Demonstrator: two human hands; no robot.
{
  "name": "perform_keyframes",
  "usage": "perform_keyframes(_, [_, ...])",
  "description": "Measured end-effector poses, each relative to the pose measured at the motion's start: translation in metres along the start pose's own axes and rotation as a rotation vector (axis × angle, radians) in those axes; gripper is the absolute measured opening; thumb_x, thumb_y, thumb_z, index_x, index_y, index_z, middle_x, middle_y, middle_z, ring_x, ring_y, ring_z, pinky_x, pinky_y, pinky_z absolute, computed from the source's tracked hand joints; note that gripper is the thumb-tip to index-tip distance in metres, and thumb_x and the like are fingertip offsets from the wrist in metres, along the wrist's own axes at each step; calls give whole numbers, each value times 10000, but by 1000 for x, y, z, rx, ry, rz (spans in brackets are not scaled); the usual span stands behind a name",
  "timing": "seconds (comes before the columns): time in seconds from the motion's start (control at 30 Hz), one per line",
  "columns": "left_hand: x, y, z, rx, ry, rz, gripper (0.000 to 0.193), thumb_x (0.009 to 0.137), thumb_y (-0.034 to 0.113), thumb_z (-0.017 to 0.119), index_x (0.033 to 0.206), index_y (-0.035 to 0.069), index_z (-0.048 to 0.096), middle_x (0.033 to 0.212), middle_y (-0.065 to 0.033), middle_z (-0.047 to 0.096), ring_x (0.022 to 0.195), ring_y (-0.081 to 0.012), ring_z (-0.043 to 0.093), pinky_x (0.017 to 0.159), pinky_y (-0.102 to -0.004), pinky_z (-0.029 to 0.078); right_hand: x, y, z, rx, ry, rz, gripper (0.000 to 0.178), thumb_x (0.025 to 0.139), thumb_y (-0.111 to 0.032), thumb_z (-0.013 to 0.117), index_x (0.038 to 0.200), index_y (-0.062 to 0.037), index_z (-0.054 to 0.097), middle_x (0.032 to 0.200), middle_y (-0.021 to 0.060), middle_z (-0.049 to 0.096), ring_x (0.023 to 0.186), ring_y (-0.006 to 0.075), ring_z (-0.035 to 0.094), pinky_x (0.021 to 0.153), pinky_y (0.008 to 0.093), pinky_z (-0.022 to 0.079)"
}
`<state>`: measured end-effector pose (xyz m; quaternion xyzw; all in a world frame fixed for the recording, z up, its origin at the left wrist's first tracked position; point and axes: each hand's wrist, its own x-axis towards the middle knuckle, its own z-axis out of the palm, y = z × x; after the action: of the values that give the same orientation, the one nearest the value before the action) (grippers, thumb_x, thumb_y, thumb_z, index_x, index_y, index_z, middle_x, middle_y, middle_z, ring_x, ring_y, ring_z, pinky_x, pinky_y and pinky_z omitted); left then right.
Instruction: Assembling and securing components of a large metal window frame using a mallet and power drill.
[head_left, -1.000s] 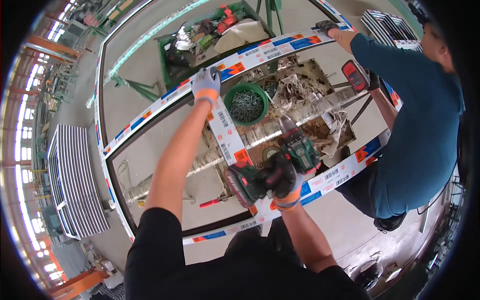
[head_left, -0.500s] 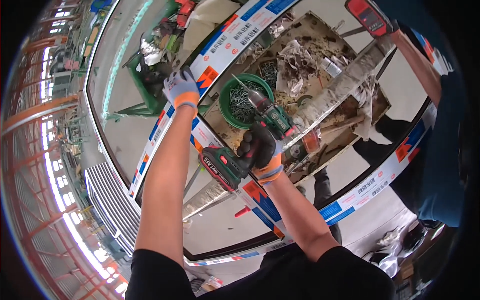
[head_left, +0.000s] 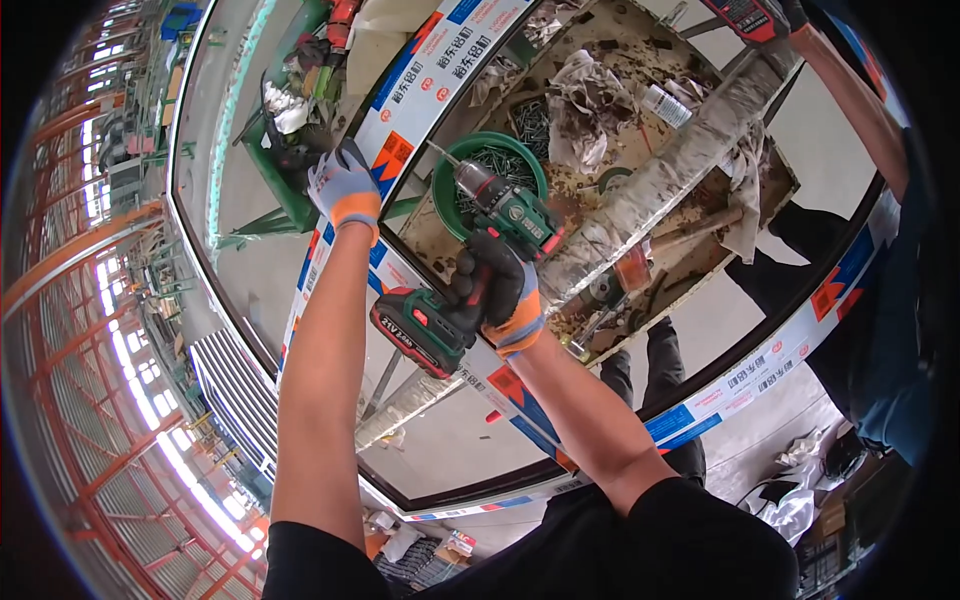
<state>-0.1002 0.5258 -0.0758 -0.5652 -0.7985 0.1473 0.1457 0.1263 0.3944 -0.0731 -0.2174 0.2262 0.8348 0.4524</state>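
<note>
The cordless drill (head_left: 522,215) has been shifted over the green screw bowl (head_left: 441,205), so its bit (head_left: 442,152) is brought nearer the film-wrapped rail (head_left: 412,92). It is clasped by the right hand (head_left: 503,287); left of the bowl, the rail is touched by the left hand (head_left: 343,188), grip unclear.

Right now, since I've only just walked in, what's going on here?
Someone in gloves is working at a large frame: their right grip holds a green cordless drill, while their left grip is at a film-covered frame bar. The drill's front end overlaps a green bowl of metal fasteners in this view, its bit pointing toward the bar. At upper right, a co-worker holds a red and black tool, partly cut off.
</note>
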Motion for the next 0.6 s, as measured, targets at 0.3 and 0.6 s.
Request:
perform_keyframes(0.3, [2, -2, 11, -119, 59, -63, 387, 927, 201, 474, 1275, 66, 580, 1347, -124, 565, 1246, -307, 524, 1094, -391, 362, 4, -6, 7, 52, 20, 57, 183, 886, -192, 642, 1019, -113, 543, 716, 55, 582, 533, 207, 553, 506, 399, 477])
perform_keyframes(0.6, [3, -9, 23, 30, 56, 25, 408, 891, 162, 505, 1272, 37, 581, 1310, -134, 580, 1234, -287, 530, 1103, -404, 348, 2, -12, 10, -15, 19, 126, 151, 917, -218, 597, 1031, -122, 572, 706, 44, 570, 553, 206, 558, 537, 412, 479])
